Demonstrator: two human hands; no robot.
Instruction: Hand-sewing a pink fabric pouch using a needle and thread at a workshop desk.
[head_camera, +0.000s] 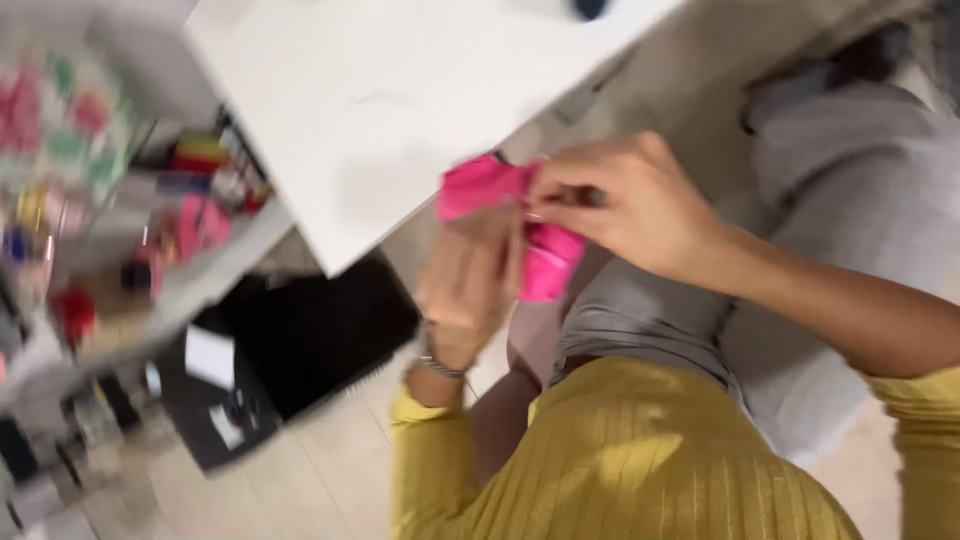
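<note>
Both my hands pinch a bright pink cloth (545, 262) beside the white desk (400, 90): left hand (470, 285) beneath, right hand (625, 205) on top.

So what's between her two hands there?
A bright pink piece of folded material, blurred in the head view. The right hand pinches its top edge, and the left hand lies against it from the left. Nothing else sits between them.
</note>
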